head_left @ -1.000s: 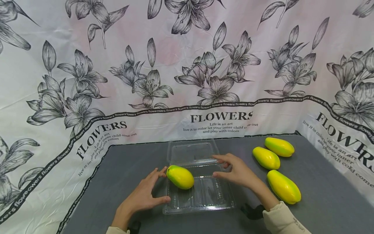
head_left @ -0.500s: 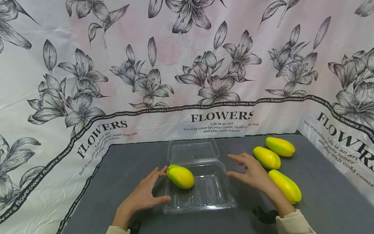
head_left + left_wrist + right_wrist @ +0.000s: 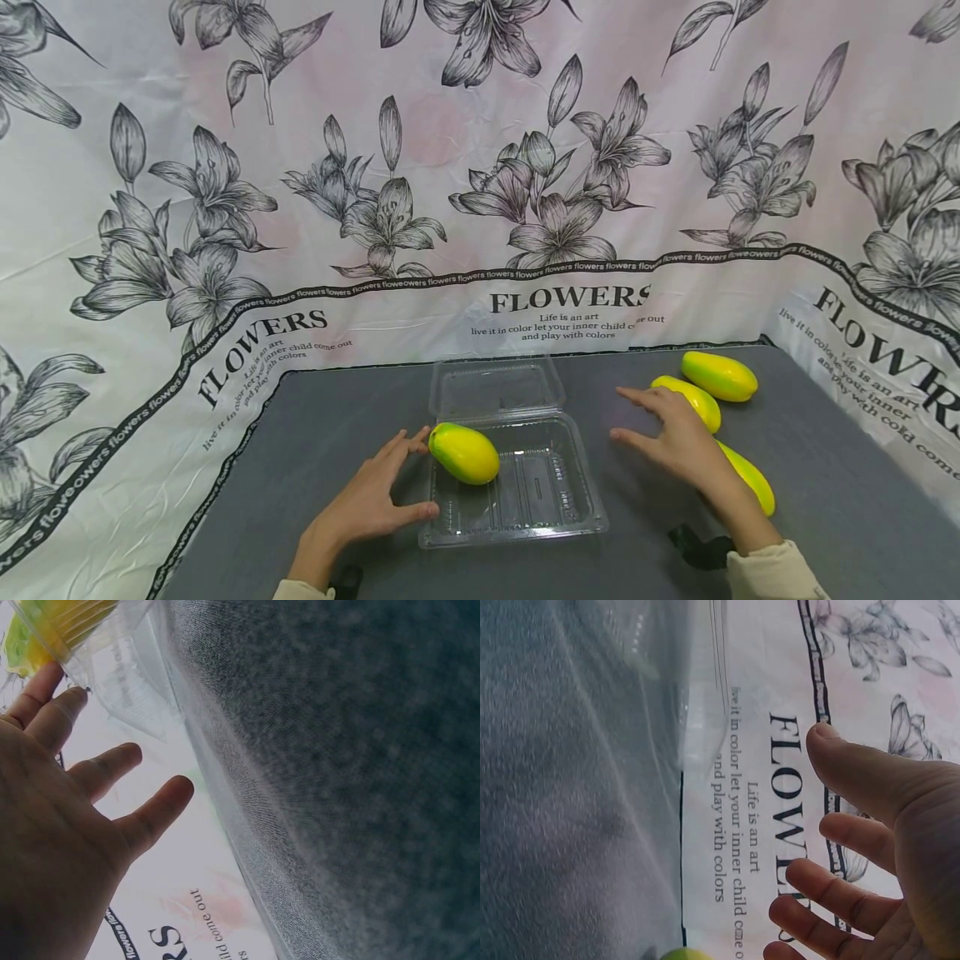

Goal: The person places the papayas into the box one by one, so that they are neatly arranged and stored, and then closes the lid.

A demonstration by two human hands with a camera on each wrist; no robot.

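Observation:
A clear plastic clamshell box [image 3: 551, 529] lies on the grey table with its lid [image 3: 495, 389] folded back. One yellow-green papaya [image 3: 467, 454] sits in its left side. My left hand [image 3: 367, 500] is at the box's left edge, fingers spread, thumb by the near left corner; in the left wrist view its fingertips lie close to the box wall. Between the box and the loose papayas, my right hand [image 3: 686, 442] holds nothing, with fingers apart. It partly hides a middle papaya [image 3: 693, 400] and a near papaya [image 3: 750, 479]. A far papaya [image 3: 720, 377] shows whole.
A white cloth [image 3: 420, 325] printed with flowers and lettering hangs behind the table and along both sides. Bare grey tabletop [image 3: 330, 425] lies left of the box. A dark strap [image 3: 699, 547] shows under the right wrist.
My right hand has moved away from the box, rightward toward the loose papayas, and now covers part of two of them. My left hand and the papaya in the box stay put.

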